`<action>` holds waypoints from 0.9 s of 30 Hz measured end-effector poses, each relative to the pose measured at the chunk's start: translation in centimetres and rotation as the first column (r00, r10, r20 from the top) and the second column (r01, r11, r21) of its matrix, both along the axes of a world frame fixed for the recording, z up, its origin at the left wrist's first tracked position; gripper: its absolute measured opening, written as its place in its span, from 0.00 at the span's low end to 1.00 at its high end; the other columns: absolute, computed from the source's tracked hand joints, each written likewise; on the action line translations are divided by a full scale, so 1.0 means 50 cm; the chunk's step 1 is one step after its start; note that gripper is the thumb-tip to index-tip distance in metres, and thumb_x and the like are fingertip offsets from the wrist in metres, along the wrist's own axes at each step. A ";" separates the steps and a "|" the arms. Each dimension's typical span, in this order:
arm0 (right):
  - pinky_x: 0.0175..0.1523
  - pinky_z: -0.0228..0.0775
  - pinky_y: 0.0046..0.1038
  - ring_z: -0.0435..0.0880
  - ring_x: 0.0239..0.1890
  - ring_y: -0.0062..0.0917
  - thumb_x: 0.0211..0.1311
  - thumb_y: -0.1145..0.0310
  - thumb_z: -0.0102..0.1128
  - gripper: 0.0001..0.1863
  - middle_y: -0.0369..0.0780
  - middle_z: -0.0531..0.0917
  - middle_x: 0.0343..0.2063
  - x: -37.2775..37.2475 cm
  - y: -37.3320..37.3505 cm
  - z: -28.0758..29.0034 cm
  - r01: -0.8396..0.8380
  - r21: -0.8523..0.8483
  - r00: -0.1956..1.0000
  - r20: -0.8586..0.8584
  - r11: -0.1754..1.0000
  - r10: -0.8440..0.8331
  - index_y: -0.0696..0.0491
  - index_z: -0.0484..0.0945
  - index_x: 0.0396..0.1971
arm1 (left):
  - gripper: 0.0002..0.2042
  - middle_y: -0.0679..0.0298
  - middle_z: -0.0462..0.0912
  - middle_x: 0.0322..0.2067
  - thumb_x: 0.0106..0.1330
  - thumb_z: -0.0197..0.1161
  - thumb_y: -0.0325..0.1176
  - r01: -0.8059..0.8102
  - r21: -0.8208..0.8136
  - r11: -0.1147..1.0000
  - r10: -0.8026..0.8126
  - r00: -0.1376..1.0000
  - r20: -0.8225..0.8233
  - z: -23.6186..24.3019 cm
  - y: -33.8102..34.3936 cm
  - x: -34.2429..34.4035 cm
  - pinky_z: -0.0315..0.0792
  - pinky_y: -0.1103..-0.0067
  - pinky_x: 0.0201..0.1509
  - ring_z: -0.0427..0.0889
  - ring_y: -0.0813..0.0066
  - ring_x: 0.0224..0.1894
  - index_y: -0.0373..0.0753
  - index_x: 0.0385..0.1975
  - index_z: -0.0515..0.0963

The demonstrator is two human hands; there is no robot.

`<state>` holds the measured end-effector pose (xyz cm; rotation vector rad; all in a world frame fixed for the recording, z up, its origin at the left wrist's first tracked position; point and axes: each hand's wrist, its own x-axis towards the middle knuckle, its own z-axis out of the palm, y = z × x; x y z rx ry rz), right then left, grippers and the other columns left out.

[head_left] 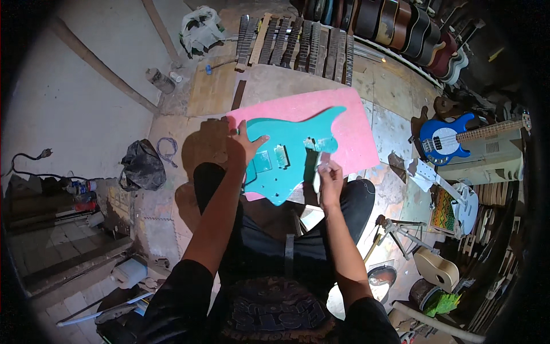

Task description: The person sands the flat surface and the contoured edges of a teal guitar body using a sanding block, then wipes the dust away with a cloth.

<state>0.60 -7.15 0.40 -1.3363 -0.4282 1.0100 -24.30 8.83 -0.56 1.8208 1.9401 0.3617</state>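
A turquoise electric guitar body (292, 137) lies tilted in front of me, partly over my lap. It has rectangular cavities and small holes cut in its face, and bare patches show near the neck pocket. My left hand (247, 144) grips its left edge, thumb on the face and index finger reaching along the rim. In my right hand (330, 182), bent fingers pinch a pale, thin, flat piece (317, 176) beside the body's lower right edge; its exact kind is unclear. A pink sheet (358, 129) is spread under the body.
Several fretted guitar necks (292, 46) lie in a row at the far side. Guitar bodies (395, 26) line the far right. A blue bass guitar (447, 139) leans at right, near a metal stand (398, 232). A black plastic bag (143, 166) sits at left.
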 end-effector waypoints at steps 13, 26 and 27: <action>0.57 0.72 0.47 0.78 0.52 0.50 0.50 0.75 0.70 0.30 0.54 0.79 0.51 0.013 0.041 0.106 -0.403 -0.369 0.219 0.850 0.838 0.480 0.56 0.77 0.57 | 0.65 0.37 0.48 0.76 0.50 0.70 0.74 0.174 -0.024 0.984 -0.176 0.970 -0.169 0.015 -0.098 0.045 0.48 0.40 0.75 0.47 0.30 0.76 0.39 0.80 0.44; 0.55 0.70 0.48 0.77 0.51 0.51 0.50 0.73 0.72 0.29 0.52 0.79 0.53 -0.081 -0.039 0.049 -0.481 -0.339 0.066 0.906 0.809 0.419 0.47 0.82 0.57 | 0.70 0.44 0.46 0.77 0.42 0.72 0.76 0.161 -0.183 0.970 -0.190 0.969 -0.158 0.043 -0.074 0.073 0.47 0.38 0.74 0.46 0.36 0.77 0.45 0.81 0.40; 0.55 0.70 0.48 0.77 0.51 0.51 0.50 0.73 0.72 0.29 0.52 0.79 0.53 -0.055 -0.017 0.042 -0.442 -0.340 0.092 0.903 0.830 0.419 0.48 0.81 0.57 | 0.71 0.45 0.45 0.77 0.41 0.72 0.77 0.160 -0.184 0.970 -0.189 0.970 -0.152 0.040 -0.072 0.072 0.47 0.38 0.74 0.45 0.36 0.77 0.46 0.81 0.40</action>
